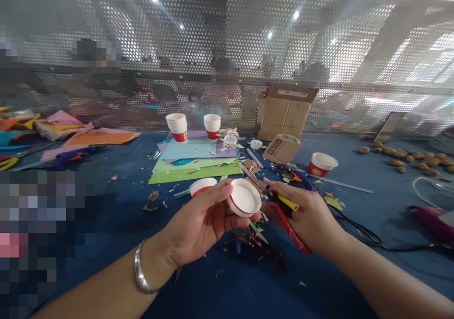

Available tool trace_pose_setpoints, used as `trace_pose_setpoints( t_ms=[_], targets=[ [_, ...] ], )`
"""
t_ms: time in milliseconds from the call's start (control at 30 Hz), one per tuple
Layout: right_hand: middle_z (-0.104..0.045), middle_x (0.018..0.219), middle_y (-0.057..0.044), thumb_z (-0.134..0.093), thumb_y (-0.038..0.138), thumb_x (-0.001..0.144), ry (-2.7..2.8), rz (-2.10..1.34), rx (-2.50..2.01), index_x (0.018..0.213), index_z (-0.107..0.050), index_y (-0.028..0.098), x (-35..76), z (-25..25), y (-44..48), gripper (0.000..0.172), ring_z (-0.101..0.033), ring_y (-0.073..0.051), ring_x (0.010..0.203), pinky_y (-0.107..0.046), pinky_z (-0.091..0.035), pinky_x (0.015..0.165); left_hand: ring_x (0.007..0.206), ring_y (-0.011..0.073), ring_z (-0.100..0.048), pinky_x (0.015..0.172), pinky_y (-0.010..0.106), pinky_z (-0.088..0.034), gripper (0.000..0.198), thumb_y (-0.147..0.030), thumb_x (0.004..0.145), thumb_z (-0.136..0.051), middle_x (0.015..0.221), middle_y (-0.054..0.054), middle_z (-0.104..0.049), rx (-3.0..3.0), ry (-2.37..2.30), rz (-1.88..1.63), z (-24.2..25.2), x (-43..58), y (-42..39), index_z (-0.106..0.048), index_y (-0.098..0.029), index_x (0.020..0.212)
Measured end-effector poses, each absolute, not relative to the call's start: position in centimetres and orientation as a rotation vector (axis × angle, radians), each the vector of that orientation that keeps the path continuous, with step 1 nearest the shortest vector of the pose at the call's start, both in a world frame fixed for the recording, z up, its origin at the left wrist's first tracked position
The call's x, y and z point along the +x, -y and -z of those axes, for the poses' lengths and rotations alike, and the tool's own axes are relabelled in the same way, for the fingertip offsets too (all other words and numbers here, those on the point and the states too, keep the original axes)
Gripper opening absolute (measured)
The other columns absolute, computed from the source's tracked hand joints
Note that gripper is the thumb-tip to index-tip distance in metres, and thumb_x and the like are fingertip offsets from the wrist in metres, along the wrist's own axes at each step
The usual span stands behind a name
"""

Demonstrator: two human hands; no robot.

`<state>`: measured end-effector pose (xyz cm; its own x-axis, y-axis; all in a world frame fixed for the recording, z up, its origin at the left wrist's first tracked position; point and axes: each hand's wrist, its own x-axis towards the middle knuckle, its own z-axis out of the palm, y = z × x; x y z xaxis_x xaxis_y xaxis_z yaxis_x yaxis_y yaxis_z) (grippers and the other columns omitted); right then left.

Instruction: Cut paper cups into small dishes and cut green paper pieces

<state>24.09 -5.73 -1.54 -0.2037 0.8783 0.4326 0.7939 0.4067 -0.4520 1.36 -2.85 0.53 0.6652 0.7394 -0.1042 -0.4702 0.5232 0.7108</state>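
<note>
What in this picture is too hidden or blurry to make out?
- Head view: the scissors handles are partly buried in the right hand. Whether the blades touch the cut cup held in the left hand is unclear.
- The people behind the mesh screen are only blurs.
- The pink object is cut off by the right edge.
- The brown lumps are too small to identify.

Head view: your single camera looks forward and down, close over your hands [248, 215] and the blue surface [354, 224].
</note>
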Motion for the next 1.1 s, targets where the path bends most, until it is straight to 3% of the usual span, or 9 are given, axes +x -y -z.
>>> trace_pose_setpoints(
  t_ms=[200,300,433,600,733,833,1100],
  targets=[
    [-0.078,0.099,-0.010,-0.062,0.037,0.089,2.049,-0.152,-1.376,0.123,-0.069,0.019,24.3,1.7,5.8,0.038,-0.075,-0.025,0.078,-0.034,-0.058,0.072,0.084,0.0210,-0.075,0.064,0.020,-0.060,0.023,-0.028,0.094,-0.061,0.103,0.013,-0.073,0.721,-0.424,-0.752,0.0,1.4,2.9,-0.064,-0.013,0.111],
    [-0.078,0.094,-0.009,-0.061,0.036,0.090,2.062,-0.136,-1.370,0.122,-0.068,0.019,24.3,1.7,5.9,0.037,-0.074,-0.024,0.076,-0.032,-0.057,0.069,0.081,0.0184,-0.073,0.060,0.018,-0.058,0.020,-0.029,0.095,-0.061,0.098,0.011,-0.072,0.747,-0.457,-0.766,0.1,1.3,3.0,-0.063,-0.014,0.109],
    [-0.077,0.085,-0.008,-0.060,0.034,0.090,2.100,-0.104,-1.358,0.106,-0.071,0.019,24.2,1.4,6.0,0.025,-0.070,-0.021,0.067,-0.029,-0.053,0.061,0.080,0.0171,-0.071,0.058,0.018,-0.056,0.020,-0.029,0.095,-0.062,0.095,0.011,-0.071,0.815,-0.486,-0.769,0.2,1.4,3.2,-0.065,-0.012,0.105],
    [-0.077,0.088,-0.005,-0.060,0.026,0.089,2.116,-0.054,-1.310,0.115,-0.069,0.020,24.2,1.2,6.3,0.028,-0.070,-0.018,0.066,-0.026,-0.050,0.060,0.082,0.0177,-0.070,0.059,0.019,-0.056,0.020,-0.029,0.092,-0.066,0.093,0.010,-0.070,0.852,-0.488,-0.760,0.4,1.7,3.3,-0.066,-0.012,0.104],
    [-0.074,0.074,-0.003,-0.060,0.023,0.088,2.145,0.039,-1.290,0.091,-0.070,0.019,24.2,1.2,6.4,0.012,-0.063,-0.014,0.055,-0.023,-0.043,0.053,0.078,0.0151,-0.068,0.058,0.019,-0.056,0.020,-0.029,0.091,-0.068,0.090,0.008,-0.069,0.845,-0.516,-0.775,0.4,1.7,3.4,-0.068,-0.013,0.103],
    [-0.068,0.064,0.000,-0.060,0.023,0.089,2.148,0.089,-1.294,0.076,-0.064,0.019,24.2,1.1,6.4,0.014,-0.056,-0.012,0.050,-0.022,-0.039,0.050,0.077,0.0152,-0.069,0.056,0.017,-0.054,0.022,-0.033,0.093,-0.066,0.088,0.008,-0.069,0.848,-0.506,-0.777,0.4,1.6,3.6,-0.069,-0.012,0.099],
    [-0.066,0.061,0.000,-0.058,0.025,0.092,2.178,0.138,-1.287,0.081,-0.068,0.018,24.4,1.0,6.8,0.016,-0.054,-0.012,0.048,-0.023,-0.039,0.051,0.070,0.0139,-0.070,0.052,0.015,-0.051,0.030,-0.039,0.094,-0.063,0.085,0.008,-0.070,0.853,-0.496,-0.789,0.3,1.6,3.5,-0.071,-0.012,0.102]
  ],
)
